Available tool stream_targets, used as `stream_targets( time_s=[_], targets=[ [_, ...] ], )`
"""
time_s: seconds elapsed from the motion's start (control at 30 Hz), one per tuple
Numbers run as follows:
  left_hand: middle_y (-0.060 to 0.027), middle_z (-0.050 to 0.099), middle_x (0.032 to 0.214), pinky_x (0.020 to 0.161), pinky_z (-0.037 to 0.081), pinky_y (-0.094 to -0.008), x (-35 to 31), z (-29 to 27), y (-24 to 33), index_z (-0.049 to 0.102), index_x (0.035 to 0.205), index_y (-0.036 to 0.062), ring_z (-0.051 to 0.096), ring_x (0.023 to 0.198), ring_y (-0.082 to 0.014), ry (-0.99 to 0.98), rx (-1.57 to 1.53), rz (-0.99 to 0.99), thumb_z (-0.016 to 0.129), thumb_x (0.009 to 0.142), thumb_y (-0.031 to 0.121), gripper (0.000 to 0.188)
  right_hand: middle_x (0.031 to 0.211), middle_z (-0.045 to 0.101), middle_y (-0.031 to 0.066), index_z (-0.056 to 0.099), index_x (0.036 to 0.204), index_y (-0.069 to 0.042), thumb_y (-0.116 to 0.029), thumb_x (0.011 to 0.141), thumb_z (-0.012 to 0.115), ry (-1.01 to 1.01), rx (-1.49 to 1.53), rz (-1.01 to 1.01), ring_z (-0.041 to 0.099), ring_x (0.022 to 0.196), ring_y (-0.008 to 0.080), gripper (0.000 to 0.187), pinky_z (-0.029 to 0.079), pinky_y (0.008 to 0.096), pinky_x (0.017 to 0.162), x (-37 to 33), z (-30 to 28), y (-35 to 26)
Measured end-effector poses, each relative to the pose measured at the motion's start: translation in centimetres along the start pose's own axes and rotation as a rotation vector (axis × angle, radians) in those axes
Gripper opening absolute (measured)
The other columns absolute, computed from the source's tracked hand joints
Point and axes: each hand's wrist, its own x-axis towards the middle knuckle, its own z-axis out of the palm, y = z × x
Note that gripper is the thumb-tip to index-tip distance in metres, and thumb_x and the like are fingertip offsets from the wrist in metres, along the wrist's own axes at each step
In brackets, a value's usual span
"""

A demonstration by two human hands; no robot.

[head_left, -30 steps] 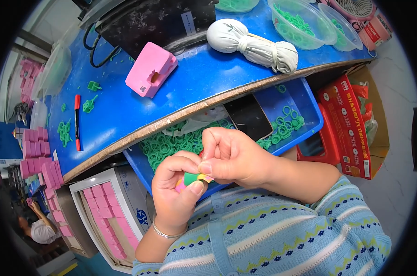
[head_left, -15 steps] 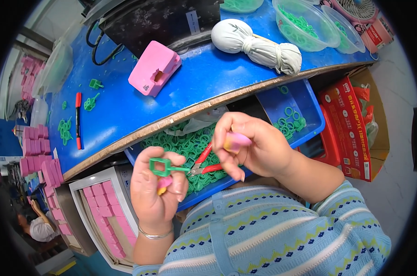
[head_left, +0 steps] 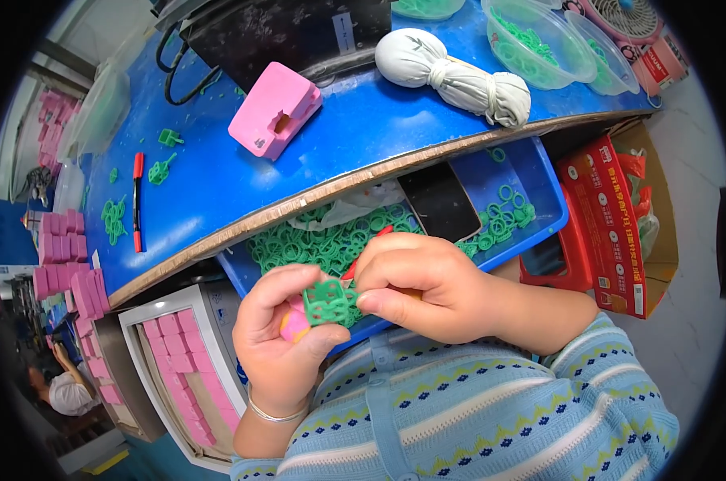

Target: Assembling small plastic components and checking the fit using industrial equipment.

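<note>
My left hand (head_left: 268,341) is closed around a small green square lattice piece (head_left: 325,303), held between thumb and fingers. A pink and yellow finger cover (head_left: 296,319) shows on that hand. My right hand (head_left: 431,280) is closed beside the piece, its thumb and fingertips at the piece's right side. The same hand grips red-handled nippers (head_left: 385,231), mostly hidden behind its fingers. Both hands are above a blue bin (head_left: 557,210) holding a heap of green rings (head_left: 319,247).
A dark flat phone-like slab (head_left: 441,204) lies across the bin. On the blue table (head_left: 195,184) are a pink block (head_left: 275,112), a tied white cloth bundle (head_left: 459,80), a red-and-black marker (head_left: 137,200) and clear bowls (head_left: 535,48). A red carton (head_left: 603,216) stands at right.
The green piece has turned from showing its long stem to showing its lattice face. My right hand has moved down and left against it, covering most of the nippers.
</note>
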Motion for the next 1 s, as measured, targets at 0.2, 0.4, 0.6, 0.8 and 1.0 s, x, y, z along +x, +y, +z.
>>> stream_targets(
  time_s=[0.2,0.4,0.6,0.8,1.0],
  targets=[
    [-0.0124,0.057,0.097,0.076,0.048,-0.0268,0.3,-1.7,-0.6,0.058,0.102,-0.0004,0.057,0.087,-0.0172,-0.129,0.133,0.169,0.079,0.066,0.002,0.043,0.082,0.057,0.0113,0.061,0.084,0.001,-0.007,0.085,0.059,-0.108,-0.002,-0.014,0.057,0.075,0.0241,0.008,0.046,0.0327,0.067,0.0,-0.5,-0.2],
    [-0.0128,0.056,0.098,0.075,0.049,-0.0272,0.7,-0.7,0.3,0.059,0.101,-0.0011,0.057,0.088,-0.0178,-0.079,0.234,0.224,0.078,0.067,0.004,0.039,0.081,0.057,0.0115,0.061,0.085,0.001,-0.007,0.085,0.059,-0.095,-0.068,-0.052,0.057,0.074,0.0247,0.008,0.046,0.0331,0.066,0.0,-0.6,-0.2],
    [-0.0122,0.056,0.096,0.071,0.047,-0.0253,0.7,-1.1,0.3,0.061,0.095,0.0004,0.057,0.084,-0.0169,-0.12,0.313,0.26,0.078,0.068,0.007,0.033,0.081,0.057,0.0115,0.061,0.084,0.002,-0.007,0.085,0.06,-0.106,-0.074,-0.068,0.057,0.074,0.0248,0.008,0.046,0.0333,0.066,0.0,-0.6,-0.1],
    [-0.0108,0.056,0.094,0.066,0.044,-0.0223,0.5,-1.1,0.0,0.06,0.095,0.0028,0.056,0.079,-0.0139,-0.107,0.336,0.308,0.079,0.068,0.011,0.033,0.081,0.057,0.0116,0.061,0.083,0.001,-0.006,0.085,0.06,-0.093,-0.055,-0.085,0.057,0.073,0.0244,0.008,0.046,0.0329,0.065,-0.1,-0.4,0.0],
    [-0.01,0.055,0.094,0.065,0.044,-0.0213,0.5,-1.1,-0.1,0.058,0.097,0.0041,0.054,0.077,-0.0122,-0.122,0.343,0.324,0.079,0.07,0.012,0.034,0.081,0.056,0.0112,0.06,0.083,0.001,-0.007,0.084,0.06,-0.085,-0.049,-0.095,0.056,0.072,0.0239,0.008,0.046,0.0325,0.064,-0.1,-0.3,0.1]
  ],
)
